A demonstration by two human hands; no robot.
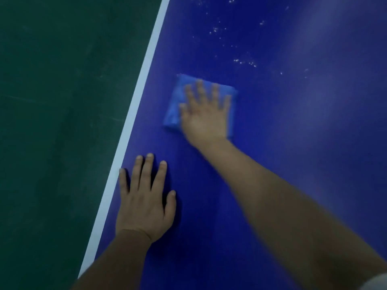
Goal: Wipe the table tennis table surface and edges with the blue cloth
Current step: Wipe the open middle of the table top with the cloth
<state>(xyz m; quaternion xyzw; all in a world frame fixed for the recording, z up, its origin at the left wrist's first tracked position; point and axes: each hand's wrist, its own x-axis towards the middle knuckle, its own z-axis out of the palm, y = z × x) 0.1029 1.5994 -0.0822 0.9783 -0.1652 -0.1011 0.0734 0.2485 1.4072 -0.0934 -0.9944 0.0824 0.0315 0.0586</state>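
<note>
The dark blue table tennis table fills the right of the view, with a white edge line running along its left side. A folded blue cloth lies flat on the table. My right hand presses on it with straight, spread fingers and looks blurred. My left hand rests flat on the table close to the white edge, fingers spread, holding nothing.
White specks and dust dot the table beyond the cloth. A dark green floor lies below, left of the table edge.
</note>
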